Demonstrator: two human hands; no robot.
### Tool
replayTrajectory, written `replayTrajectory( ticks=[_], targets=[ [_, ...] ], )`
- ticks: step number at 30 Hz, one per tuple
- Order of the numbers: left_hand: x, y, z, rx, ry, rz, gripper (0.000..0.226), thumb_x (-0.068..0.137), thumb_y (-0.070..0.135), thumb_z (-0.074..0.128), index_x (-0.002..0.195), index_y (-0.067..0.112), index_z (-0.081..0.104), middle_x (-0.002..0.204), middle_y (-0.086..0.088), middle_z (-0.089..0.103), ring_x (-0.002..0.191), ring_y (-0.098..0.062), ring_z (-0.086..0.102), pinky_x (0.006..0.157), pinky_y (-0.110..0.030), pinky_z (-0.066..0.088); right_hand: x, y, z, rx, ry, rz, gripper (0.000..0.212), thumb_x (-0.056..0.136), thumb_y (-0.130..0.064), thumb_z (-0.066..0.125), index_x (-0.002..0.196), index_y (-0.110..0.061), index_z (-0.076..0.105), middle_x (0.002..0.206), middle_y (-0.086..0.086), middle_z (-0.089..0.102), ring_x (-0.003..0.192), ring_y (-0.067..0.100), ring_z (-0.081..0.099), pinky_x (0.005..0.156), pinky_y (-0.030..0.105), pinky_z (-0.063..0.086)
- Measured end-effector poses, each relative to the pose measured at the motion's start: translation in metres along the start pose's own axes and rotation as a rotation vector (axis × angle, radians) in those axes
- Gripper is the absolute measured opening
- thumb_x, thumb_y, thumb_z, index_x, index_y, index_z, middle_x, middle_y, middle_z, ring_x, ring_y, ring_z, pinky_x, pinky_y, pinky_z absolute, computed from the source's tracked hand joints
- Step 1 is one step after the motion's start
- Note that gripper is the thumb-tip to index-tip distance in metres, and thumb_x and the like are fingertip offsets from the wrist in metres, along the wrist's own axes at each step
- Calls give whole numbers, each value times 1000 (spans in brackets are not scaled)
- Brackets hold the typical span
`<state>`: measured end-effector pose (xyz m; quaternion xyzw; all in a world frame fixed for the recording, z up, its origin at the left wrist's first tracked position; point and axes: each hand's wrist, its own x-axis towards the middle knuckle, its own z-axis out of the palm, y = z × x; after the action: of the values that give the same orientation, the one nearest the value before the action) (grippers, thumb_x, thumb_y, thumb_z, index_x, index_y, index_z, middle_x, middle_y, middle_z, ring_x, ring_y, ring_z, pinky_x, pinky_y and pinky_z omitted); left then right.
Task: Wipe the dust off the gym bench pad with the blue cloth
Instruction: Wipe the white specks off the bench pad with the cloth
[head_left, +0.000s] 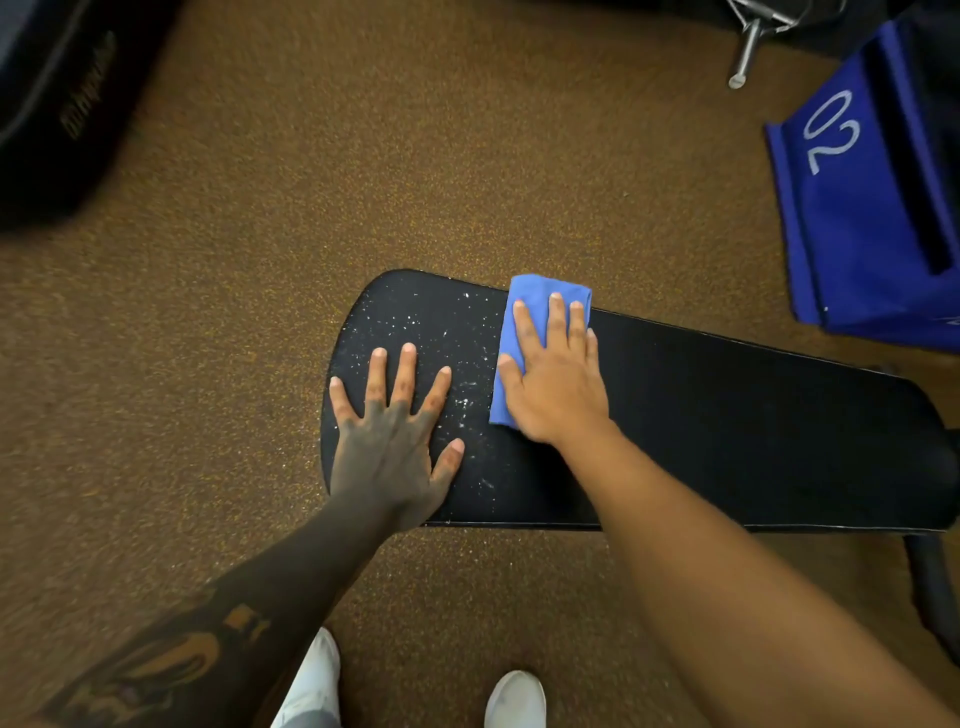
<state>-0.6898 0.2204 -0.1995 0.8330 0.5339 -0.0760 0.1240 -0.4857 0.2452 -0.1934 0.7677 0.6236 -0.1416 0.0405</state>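
The black gym bench pad (727, 415) runs from the centre to the right edge. White dust specks cover its rounded left end, while the stretch right of the cloth looks dark and clean. My right hand (556, 379) presses flat on the folded blue cloth (524, 306), which lies across the pad near its far edge. My left hand (395, 431) rests flat on the dusty left end with fingers spread and nothing in it.
Brown speckled rubber floor (311, 182) surrounds the bench. A blue box marked "02" (857, 208) stands at the back right. A black bag (57, 104) lies at the top left, a metal bar (748, 47) at the top. My white shoes (514, 696) are below the bench.
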Motion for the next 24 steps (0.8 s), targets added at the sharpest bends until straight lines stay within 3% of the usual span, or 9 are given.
replayTrajectory(
  ticks=[4, 11, 19, 24],
  targets=[
    [0, -1, 1, 3, -2, -3, 76, 93, 67, 13, 156, 31, -11, 166, -10, -18, 152, -36, -17, 116, -70, 1, 6, -2, 1, 4, 21, -1, 64, 102, -48, 23, 158, -29, -1, 166, 13, -9, 151, 32, -14, 123, 48, -2],
    [0, 0, -1, -11, -21, -10, 76, 94, 65, 14, 155, 31, -13, 165, -9, -22, 151, -36, -20, 117, -69, -2, -63, -6, 11, -21, -25, -68, 65, 102, -48, 21, 158, -29, -6, 165, 11, -13, 151, 31, -18, 122, 46, -5],
    [0, -1, -4, -17, -42, -5, 75, 95, 65, 14, 154, 31, -17, 163, -9, -26, 150, -35, -24, 117, -69, -5, 8, -10, -8, -38, -33, -49, 66, 102, -50, 24, 158, -28, -3, 165, 13, -13, 151, 33, -16, 122, 49, -3],
    [-2, 0, -3, -68, -21, -62, 77, 92, 64, 14, 156, 29, -10, 166, -9, -18, 151, -35, -19, 117, -69, -2, 22, -15, -14, 109, -47, 128, 70, 100, -54, 26, 158, -26, 1, 166, 10, -11, 150, 34, -17, 121, 51, -3]
  ],
)
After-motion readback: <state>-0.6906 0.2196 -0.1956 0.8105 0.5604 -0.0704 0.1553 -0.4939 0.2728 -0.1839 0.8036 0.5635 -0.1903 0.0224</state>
